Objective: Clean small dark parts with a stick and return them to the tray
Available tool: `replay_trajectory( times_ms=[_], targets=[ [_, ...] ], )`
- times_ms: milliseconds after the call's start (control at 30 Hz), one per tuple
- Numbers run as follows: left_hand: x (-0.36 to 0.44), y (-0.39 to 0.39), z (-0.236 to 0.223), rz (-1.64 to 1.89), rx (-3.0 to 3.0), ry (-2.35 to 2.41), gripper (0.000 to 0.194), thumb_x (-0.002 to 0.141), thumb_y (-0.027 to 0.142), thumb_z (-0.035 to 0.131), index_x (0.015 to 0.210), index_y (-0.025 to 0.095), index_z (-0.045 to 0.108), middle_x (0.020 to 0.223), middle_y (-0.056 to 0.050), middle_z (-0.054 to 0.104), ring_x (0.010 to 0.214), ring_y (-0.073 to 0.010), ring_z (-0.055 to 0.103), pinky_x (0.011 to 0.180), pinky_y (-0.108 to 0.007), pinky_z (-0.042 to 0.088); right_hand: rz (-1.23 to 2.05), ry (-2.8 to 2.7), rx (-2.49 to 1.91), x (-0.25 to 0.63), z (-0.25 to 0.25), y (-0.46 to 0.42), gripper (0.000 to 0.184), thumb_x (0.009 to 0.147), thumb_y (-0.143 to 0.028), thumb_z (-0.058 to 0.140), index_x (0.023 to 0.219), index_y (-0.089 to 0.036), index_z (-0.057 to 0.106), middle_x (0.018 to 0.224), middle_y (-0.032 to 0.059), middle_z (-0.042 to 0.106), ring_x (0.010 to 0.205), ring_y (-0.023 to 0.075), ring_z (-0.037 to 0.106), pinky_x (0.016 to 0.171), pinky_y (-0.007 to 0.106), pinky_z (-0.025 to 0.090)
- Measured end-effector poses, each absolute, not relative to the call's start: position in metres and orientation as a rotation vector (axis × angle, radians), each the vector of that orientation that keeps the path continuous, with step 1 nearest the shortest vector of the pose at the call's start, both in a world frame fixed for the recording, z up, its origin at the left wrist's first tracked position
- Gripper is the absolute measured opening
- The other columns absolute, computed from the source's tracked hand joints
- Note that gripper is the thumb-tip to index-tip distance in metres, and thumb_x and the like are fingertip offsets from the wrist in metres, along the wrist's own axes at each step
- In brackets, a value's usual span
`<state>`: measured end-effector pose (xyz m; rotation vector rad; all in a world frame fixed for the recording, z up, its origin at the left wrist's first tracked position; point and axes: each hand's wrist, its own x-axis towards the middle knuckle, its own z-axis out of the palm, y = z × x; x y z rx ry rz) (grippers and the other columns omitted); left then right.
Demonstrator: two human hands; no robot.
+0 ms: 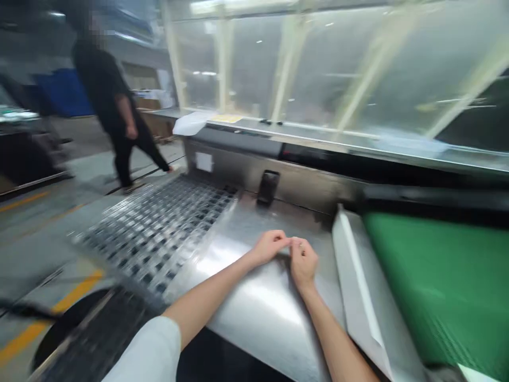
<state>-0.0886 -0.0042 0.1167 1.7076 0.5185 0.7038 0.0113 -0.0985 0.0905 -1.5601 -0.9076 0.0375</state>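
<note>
At the center of the frame, my left hand [269, 245] and right hand [303, 261] meet fingertip to fingertip over a steel plate [254, 302]; whether they pinch anything, I cannot tell. A green belt [437, 281] lies right, a blurred roller bed [155, 233] left, and a person [111, 101] walks upper left.

shiny metal table [254, 302] | both hands resting on its middle | roller mat [153, 233] touching its left side | green belt [441, 286] to its right | small black block [268, 187] at its back edge
</note>
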Motion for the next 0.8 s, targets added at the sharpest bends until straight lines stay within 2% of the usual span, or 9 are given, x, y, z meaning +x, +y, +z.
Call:
replay_trajectory(
  times_ms=[100,133,200,300,500,667,800],
  targets=[
    [-0.068,-0.01,0.1,0.667,1.66,0.463,0.057,0.085,0.071,0.049,0.058,0.023,0.036,0.053,0.005,0.034,0.053,-0.0111,0.031,0.052,-0.025,0.026,0.2,-0.864,-1.544,0.013,0.083,-0.093,0.05,0.092,-0.067,0.051,0.078,-0.02,0.06,0.067,0.0002,0.056,0.067,0.0176,0.048,0.063,0.027,0.037],
    [-0.066,-0.011,0.095,0.633,1.672,0.417,0.057,0.085,0.072,0.05,0.059,0.023,0.036,0.054,0.005,0.034,0.054,-0.011,0.03,0.052,-0.024,0.025,0.188,-0.832,-1.552,0.015,0.081,-0.089,0.048,0.092,-0.065,0.054,0.076,-0.02,0.059,0.067,-0.0005,0.055,0.066,0.017,0.048,0.062,0.026,0.037],
    [-0.065,-0.009,0.087,0.594,1.662,0.39,0.054,0.085,0.069,0.055,0.063,0.021,0.042,0.057,0.005,0.035,0.055,-0.0108,0.03,0.052,-0.024,0.024,0.187,-0.792,-1.552,0.022,0.075,-0.084,0.045,0.093,-0.061,0.053,0.072,-0.02,0.059,0.067,-0.0002,0.058,0.066,0.0168,0.05,0.062,0.026,0.039],
    [-0.068,-0.006,0.078,0.537,1.64,0.399,0.054,0.084,0.069,0.06,0.066,0.019,0.048,0.059,0.005,0.036,0.056,-0.0107,0.03,0.052,-0.023,0.024,0.212,-0.781,-1.538,0.026,0.07,-0.082,0.042,0.095,-0.055,0.051,0.077,-0.019,0.065,0.072,0.0014,0.063,0.068,0.0178,0.056,0.064,0.027,0.042],
    [-0.071,-0.008,0.07,0.496,1.619,0.411,0.059,0.085,0.075,0.058,0.068,0.018,0.052,0.059,0.004,0.037,0.056,-0.0114,0.031,0.05,-0.023,0.024,0.256,-0.775,-1.54,0.022,0.07,-0.089,0.038,0.098,-0.048,0.051,0.078,-0.019,0.065,0.074,0.0012,0.063,0.07,0.0172,0.056,0.065,0.027,0.041],
    [-0.068,-0.01,0.072,0.529,1.622,0.405,0.056,0.085,0.071,0.061,0.067,0.019,0.051,0.059,0.004,0.039,0.056,-0.0115,0.033,0.051,-0.022,0.027,0.293,-0.772,-1.542,0.026,0.069,-0.091,0.042,0.099,-0.053,0.051,0.078,-0.018,0.063,0.072,0.0006,0.06,0.069,0.0168,0.053,0.064,0.027,0.039],
    [-0.067,-0.013,0.075,0.578,1.608,0.382,0.046,0.089,0.061,0.062,0.079,0.016,0.064,0.061,0.003,0.047,0.058,-0.0124,0.04,0.054,-0.022,0.034,0.295,-0.8,-1.505,0.028,0.066,-0.091,0.047,0.099,-0.059,0.051,0.075,-0.02,0.056,0.07,-0.0001,0.054,0.067,0.0165,0.048,0.064,0.028,0.038]
  ],
)
